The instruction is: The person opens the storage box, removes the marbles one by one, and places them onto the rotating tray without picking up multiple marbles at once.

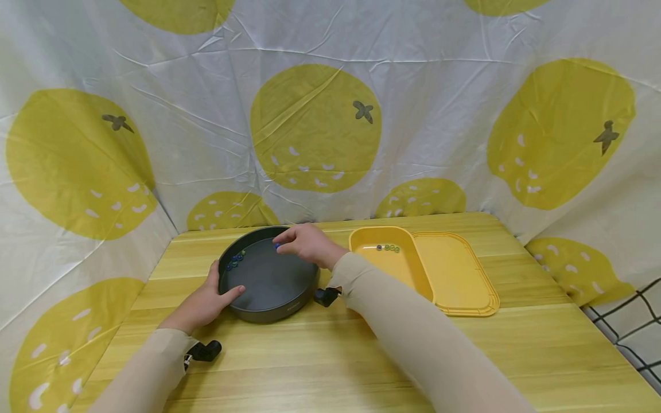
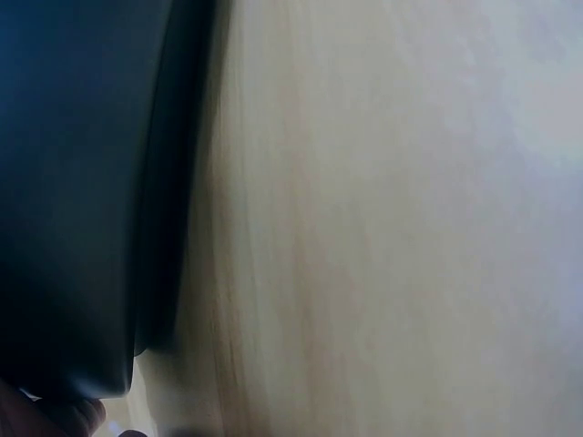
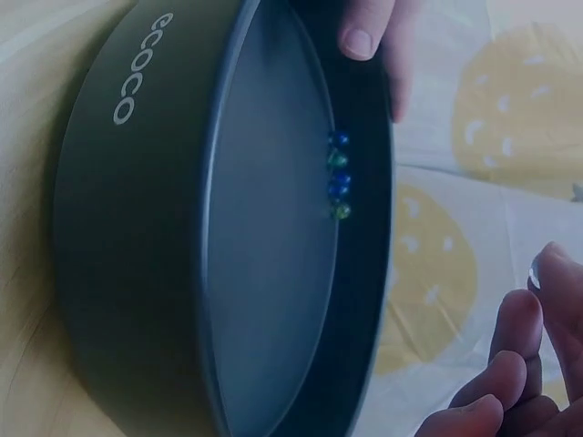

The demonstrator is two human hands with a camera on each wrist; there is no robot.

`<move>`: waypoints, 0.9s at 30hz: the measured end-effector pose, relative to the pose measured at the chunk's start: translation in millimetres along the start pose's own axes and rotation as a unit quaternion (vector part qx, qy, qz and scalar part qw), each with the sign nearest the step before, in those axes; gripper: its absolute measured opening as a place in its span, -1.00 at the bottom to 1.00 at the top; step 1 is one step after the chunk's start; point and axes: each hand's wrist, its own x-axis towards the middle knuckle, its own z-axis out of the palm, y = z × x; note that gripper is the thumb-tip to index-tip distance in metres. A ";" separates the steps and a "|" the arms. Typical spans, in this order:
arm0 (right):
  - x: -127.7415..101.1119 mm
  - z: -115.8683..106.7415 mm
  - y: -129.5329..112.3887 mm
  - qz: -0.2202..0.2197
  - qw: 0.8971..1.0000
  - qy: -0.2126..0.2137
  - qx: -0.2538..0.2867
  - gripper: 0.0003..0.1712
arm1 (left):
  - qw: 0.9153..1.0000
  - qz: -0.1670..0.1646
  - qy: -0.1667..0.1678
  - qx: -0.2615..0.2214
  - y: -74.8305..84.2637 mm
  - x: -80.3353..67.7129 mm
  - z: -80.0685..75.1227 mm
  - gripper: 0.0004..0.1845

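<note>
From the head view, a round dark tray (image 1: 268, 281) sits on the wooden desk (image 1: 330, 355), with a small cluster of glass beads (image 1: 236, 259) against its far left wall. The left hand (image 1: 203, 304) holds the tray's near left rim, thumb hooked over the edge and inside, which looks like a way to keep the tray from sliding. The right hand (image 1: 308, 244) reaches over the far rim, fingers curled down, and pinches one blue bead (image 1: 277, 246) at its fingertips. Just to the right lies a yellow box (image 1: 389, 261) with a few beads (image 1: 388, 248) resting in it, its lid (image 1: 454, 275) beside it and touching. Both forearms are in beige sleeves, the right one stretched across the front of the desk.

The left wrist view is blurred: only the tray's dark wall (image 2: 82, 200) and pale desk (image 2: 392, 228) show, so the grip cannot be confirmed from here.

In the right wrist view the tray (image 3: 137, 255) stands side-on, four beads (image 3: 339, 175) in a row by its wall. The left thumb (image 3: 364, 32) lies over the rim, and the right fingertips (image 3: 519, 355) hang curled near the edge
</note>
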 end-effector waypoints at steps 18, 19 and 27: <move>-9.6 -7.3 -5.2 0.016 1.000 0.002 -0.005 -0.63 | 1.000 0.007 0.007 0.001 -0.9 1.1 3.6 0.30; -10.8 -9.6 -5.6 0.013 1.000 0.004 -0.012 -0.62 | 1.000 0.007 0.008 0.001 -1.2 1.1 3.6 0.30; -25.7 -41.4 -2.5 0.012 0.997 0.026 -0.074 -0.56 | 1.000 0.011 0.009 0.010 -2.4 0.9 1.4 0.29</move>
